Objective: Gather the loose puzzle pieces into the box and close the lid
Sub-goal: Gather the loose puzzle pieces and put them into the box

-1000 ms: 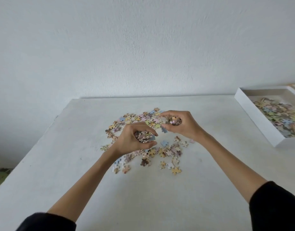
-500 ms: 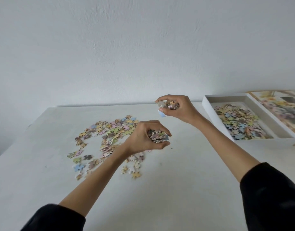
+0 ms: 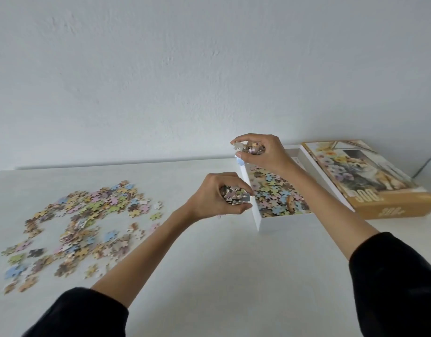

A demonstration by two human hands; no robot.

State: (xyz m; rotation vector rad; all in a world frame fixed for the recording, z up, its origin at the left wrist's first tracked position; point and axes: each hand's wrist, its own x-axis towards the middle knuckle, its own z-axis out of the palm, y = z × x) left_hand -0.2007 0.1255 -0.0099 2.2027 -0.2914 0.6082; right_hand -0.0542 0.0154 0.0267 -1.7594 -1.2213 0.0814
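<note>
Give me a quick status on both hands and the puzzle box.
Left hand and right hand both shut on puzzle pieces, at the open box. Big loose pile left on table. Lid beside box. Path clear.

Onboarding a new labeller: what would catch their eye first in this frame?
First the two hands mid-frame, each clutching a fistful of puzzle pieces: the right hand over the open white box, the left hand just short of its near wall. Next, the big scatter of loose pieces on the table's left. Then the yellow illustrated lid, lying beside the box at far right.
</note>
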